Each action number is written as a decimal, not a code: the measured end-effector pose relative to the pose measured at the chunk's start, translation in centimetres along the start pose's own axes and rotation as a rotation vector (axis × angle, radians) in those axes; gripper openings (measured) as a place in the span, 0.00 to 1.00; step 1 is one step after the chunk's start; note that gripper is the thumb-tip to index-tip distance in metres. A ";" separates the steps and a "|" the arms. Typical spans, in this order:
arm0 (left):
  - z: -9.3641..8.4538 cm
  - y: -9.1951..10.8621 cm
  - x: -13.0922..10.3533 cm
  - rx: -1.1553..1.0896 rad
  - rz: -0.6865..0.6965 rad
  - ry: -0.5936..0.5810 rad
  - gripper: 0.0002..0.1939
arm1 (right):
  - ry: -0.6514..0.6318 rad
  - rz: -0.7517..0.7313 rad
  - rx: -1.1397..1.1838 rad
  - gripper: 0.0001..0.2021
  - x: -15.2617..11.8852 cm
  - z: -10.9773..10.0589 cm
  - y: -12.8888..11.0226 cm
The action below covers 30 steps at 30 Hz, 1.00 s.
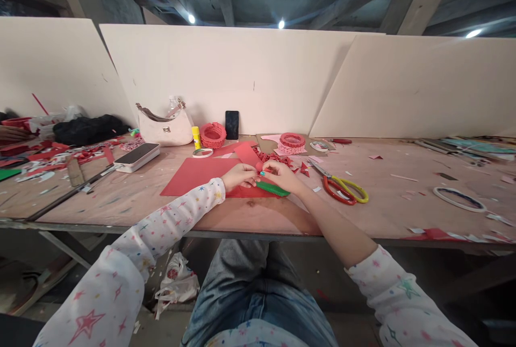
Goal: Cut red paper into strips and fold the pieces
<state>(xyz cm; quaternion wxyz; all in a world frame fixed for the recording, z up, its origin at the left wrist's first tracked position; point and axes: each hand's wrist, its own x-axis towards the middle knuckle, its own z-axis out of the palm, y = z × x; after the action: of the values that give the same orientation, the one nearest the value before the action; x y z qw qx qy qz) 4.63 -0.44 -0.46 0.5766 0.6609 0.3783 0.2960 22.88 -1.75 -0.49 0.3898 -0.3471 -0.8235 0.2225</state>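
Above a red paper sheet (189, 176), my left hand (239, 176) and my right hand (281, 176) meet with pinched fingers. A small red piece (259, 165), apparently paper, shows between the fingertips of both hands. Its exact shape is partly hidden. Just under my right hand lies a green comb-like tool (274, 190) with a ridged edge. Behind my hands are a red paper strip (245, 153) and a heap of folded red paper bits (278, 159). Scissors (341, 184) with red and yellow handles rest to the right.
At the back stand a white handbag (165, 130), a yellow glue stick (196, 137), a red paper ring stack (213, 135), a phone (232, 125) and a second ring stack (292, 143). A white case (137, 157) sits left; a tape roll (459, 199) lies right.
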 end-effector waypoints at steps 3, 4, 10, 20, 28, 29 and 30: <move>0.0 -0.1 0.1 0.016 -0.011 -0.008 0.08 | 0.016 0.026 0.015 0.04 0.0 0.1 0.4; 0.1 -0.1 0.1 0.019 -0.011 -0.013 0.08 | 0.015 0.030 0.018 0.04 0.0 0.1 0.5; 0.3 0.1 0.0 0.054 -0.015 -0.001 0.07 | 0.040 0.053 0.038 0.03 0.2 0.3 0.9; 0.3 0.3 -0.2 0.097 0.005 -0.014 0.04 | 0.037 0.066 0.055 0.01 0.2 0.4 0.3; 0.3 0.1 -0.1 0.018 -0.028 -0.049 0.05 | 0.013 0.072 0.057 0.01 0.1 0.3 -0.4; 0.3 0.1 -0.2 0.013 -0.024 -0.054 0.05 | 0.013 0.066 0.055 0.01 0.1 0.3 -0.4; 0.3 0.1 -0.2 0.012 -0.021 -0.060 0.05 | 0.013 0.060 0.052 0.01 0.1 0.3 -0.3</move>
<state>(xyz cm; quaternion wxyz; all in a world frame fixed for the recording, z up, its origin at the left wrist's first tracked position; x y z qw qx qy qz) 4.79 -0.79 -0.35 0.5868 0.6689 0.3695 0.2679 22.48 -1.90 -0.38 0.3972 -0.3628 -0.8041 0.2531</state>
